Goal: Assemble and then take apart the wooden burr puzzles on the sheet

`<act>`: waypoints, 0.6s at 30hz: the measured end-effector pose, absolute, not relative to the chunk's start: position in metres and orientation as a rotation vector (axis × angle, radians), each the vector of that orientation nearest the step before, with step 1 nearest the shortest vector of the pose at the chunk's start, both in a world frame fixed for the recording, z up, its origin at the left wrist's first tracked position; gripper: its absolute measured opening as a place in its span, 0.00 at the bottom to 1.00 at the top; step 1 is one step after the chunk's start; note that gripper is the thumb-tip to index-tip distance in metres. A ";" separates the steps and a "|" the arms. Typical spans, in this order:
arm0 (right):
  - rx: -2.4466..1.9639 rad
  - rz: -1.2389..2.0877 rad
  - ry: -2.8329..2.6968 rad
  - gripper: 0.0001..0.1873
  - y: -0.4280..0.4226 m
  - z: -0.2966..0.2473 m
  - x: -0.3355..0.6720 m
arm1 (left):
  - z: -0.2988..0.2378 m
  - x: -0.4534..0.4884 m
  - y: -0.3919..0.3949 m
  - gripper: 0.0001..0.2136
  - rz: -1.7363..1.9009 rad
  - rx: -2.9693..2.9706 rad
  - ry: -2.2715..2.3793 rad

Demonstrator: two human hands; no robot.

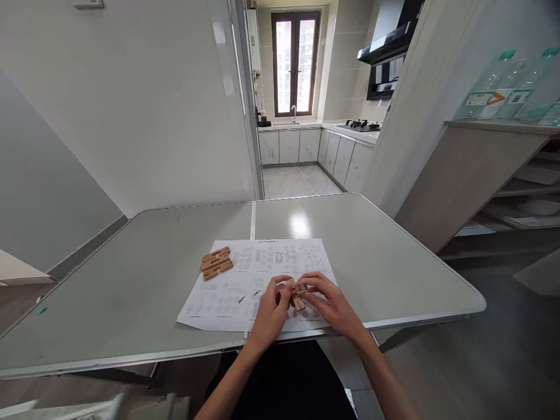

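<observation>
Between my two hands, just above the printed sheet, is a small cluster of interlocking wooden puzzle pieces point(298, 303). One piece shows a dark mark like a "2" on its end. My left hand point(275, 309) pinches the cluster from the left with thumb and forefinger. From the right, the fingers of my right hand point(327, 298) close on the same pieces. Fingers hide part of the cluster. Several notched wooden bars point(217, 263) lie side by side at the left edge of the instruction sheet point(227, 297), apart from both hands.
The sheet lies on a pale grey table point(131, 280) with a metal rim and a seam across it. A small teal bit point(41, 311) is at the far left. Plastic bottles point(490, 87) stand on a shelf unit at right. A kitchen lies beyond the table.
</observation>
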State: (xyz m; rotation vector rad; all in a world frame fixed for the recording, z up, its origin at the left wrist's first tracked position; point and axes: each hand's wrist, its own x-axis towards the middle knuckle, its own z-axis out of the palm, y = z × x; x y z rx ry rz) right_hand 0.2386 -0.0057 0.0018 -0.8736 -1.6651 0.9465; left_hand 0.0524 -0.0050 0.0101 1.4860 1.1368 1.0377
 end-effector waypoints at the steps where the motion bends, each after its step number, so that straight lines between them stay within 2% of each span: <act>1: -0.879 0.935 -1.672 0.11 -0.006 0.002 0.239 | 0.011 0.053 -0.005 0.20 1.040 1.481 1.138; 13: -0.920 0.920 -1.607 0.12 -0.005 -0.003 0.239 | 0.004 0.050 0.000 0.21 1.134 1.359 1.204; 18: -1.053 0.933 -1.512 0.16 -0.003 -0.008 0.239 | 0.001 0.051 0.002 0.21 1.187 1.274 1.166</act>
